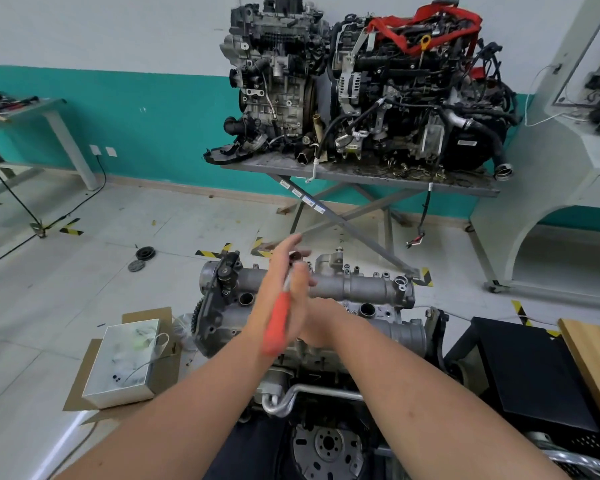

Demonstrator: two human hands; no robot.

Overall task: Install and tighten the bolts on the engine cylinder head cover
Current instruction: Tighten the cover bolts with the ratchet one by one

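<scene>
the engine (354,306) sits at lower centre of the frame, with both hands over its cover (361,289), the left hand (278,289) just left of the right hand (317,323), a tool (278,323) between them. a box (125,362) lies on cardboard (73,393) at lower left. two engines (361,84) stand on a table (361,174) at upper centre. a crate (534,375) sits at lower right.

Grey cast cylinder head cover (357,289) — open round holes on top — lies level behind the hands' grip.
</scene>
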